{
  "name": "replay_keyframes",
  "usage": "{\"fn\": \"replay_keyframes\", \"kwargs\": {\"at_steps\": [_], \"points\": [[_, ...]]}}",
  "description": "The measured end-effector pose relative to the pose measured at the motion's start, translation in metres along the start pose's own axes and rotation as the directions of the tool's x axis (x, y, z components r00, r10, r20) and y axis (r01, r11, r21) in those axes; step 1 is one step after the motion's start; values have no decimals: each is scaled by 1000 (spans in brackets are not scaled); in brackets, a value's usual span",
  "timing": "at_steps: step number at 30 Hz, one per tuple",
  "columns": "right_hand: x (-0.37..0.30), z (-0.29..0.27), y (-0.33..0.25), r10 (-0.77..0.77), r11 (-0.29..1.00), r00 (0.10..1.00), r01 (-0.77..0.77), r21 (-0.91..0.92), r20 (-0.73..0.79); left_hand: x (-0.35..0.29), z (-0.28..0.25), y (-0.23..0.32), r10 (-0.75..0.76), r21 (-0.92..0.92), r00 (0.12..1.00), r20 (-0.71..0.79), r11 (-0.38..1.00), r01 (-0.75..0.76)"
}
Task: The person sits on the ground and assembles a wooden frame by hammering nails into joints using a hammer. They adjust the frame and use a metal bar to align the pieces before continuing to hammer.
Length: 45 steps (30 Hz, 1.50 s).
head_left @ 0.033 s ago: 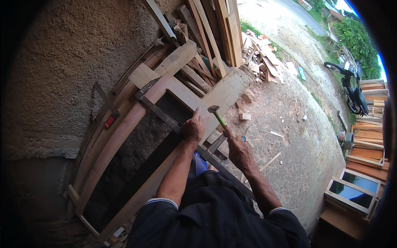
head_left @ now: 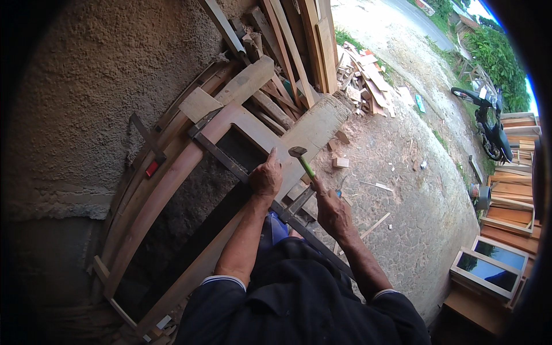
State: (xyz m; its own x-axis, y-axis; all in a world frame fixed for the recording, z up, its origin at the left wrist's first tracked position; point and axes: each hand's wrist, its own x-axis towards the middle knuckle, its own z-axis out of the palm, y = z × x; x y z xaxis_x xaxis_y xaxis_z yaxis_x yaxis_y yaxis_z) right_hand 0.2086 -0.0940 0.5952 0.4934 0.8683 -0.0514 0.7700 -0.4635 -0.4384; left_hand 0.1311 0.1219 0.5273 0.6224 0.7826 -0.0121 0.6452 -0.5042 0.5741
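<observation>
Right hand [head_left: 334, 215] gripping green-handled hammer [head_left: 306, 167], left hand [head_left: 266, 177] on wooden frame [head_left: 253, 129], its grip unclear

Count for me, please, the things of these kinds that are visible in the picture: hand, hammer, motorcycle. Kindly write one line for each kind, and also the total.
Hands: 2 (left hand, right hand)
Green-handled hammer: 1
Motorcycle: 1
Total: 4
</observation>
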Motion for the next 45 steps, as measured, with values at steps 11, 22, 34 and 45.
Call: {"fn": "replay_keyframes", "kwargs": {"at_steps": [11,22,34,45], "points": [[3,6,6,-55,998,998,56,29,-30,7,-3,-12,-8,158,995,95,987,-7],[8,1,2,26,1000,997,-25,-15,69,9,-3,-12,-15,145,996,90,989,2],[4,19,12,-1,999,999,0,47,39,8,-1,-14,-6,140,998,57,990,-2],[4,25,17,-36,999,999,36,23,-11,8,-7,-8,-39,156,996,85,987,25]]}}
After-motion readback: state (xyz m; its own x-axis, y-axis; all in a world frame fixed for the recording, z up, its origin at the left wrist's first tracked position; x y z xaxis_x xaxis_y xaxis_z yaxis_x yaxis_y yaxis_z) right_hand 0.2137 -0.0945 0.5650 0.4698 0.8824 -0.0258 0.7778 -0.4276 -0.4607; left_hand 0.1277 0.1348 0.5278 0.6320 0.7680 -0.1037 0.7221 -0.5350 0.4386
